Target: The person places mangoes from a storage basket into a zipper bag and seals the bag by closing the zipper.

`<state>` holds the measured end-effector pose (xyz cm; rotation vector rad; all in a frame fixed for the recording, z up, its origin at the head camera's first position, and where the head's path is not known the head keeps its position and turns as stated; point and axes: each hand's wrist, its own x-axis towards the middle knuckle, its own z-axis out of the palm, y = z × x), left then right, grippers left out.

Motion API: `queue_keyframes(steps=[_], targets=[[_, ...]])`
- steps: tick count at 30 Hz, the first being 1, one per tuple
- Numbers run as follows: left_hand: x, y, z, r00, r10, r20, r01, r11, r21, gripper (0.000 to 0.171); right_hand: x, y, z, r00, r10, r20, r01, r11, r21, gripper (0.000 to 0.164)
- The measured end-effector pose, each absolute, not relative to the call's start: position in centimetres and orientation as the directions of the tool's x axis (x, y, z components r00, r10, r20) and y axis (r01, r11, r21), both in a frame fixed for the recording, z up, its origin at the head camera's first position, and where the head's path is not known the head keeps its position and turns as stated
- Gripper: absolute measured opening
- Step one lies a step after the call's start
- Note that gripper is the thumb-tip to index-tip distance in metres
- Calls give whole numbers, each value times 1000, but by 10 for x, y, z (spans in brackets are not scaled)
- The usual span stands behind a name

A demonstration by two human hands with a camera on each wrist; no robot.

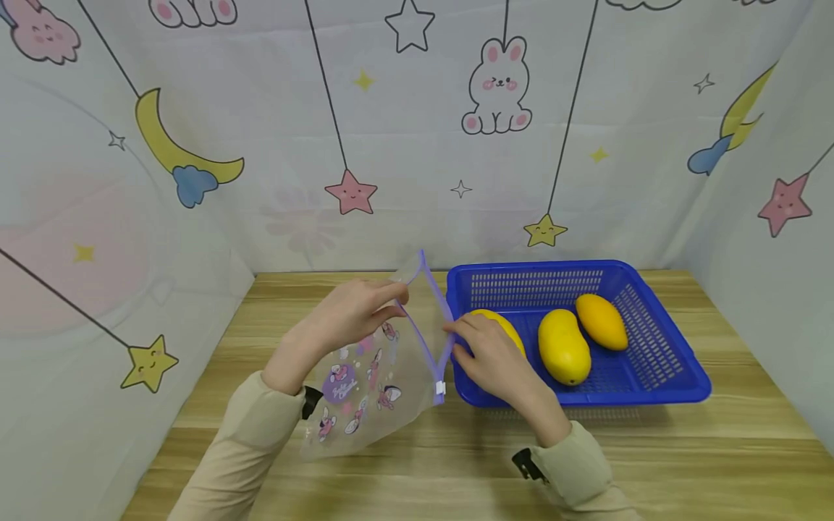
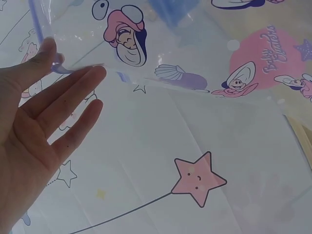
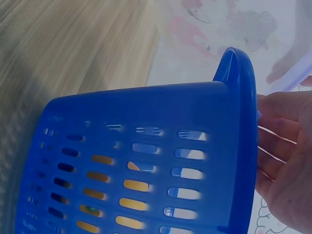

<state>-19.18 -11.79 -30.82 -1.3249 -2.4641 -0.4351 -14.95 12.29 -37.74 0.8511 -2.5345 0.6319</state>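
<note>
Bag (image 1: 384, 387) with little pink and purple pictures tilts between 2 hands, beside the blue basket (image 1: 586, 399). It is see-through. I cannot tell if its bottom touches the table (image 1: 677, 463).

The left hand (image 1: 355, 311) pinches 1 purple edge of the mouth. Its thumb and first finger are close together on the plastic, and the other fingers spread out loose. The right hand (image 1: 493, 354) has the other purple edge in its bent fingers, right by the basket's rim. In the right wrist view the rim hides some of those fingertips.

The 2 edges are apart, so the mouth has a gap. I think each hand takes its own edge because thin, floppy plastic would flop closed by itself. The white slider (image 1: 439, 388) sits at the low end of the mouth, which seems to let the edges come apart.

The basket holds 3 yellow fruits that look like mangoes. The left fruit (image 1: 503, 323) is partly behind the right hand, the middle fruit (image 1: 564, 347) is plump, and the right fruit (image 1: 601, 322) leans to the side. The tall basket walls probably stop them rolling away.
</note>
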Motion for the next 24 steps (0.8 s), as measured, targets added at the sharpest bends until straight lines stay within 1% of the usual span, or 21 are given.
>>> queue_keyframes(steps=[12,19,24], targets=[[-196,-121,-305,-491,755,435,858,507,89,5,-150,128,-373,-747,-445,493,-616,744,-261,21],[-196,-127,-299,-496,744,448,856,507,106,4,-150,130,-371,-772,-440,459,-598,748,-288,21],[-195,-130,-296,-526,727,441,841,522,142,4,-149,132,-370,-785,-432,444,-586,750,-306,20]])
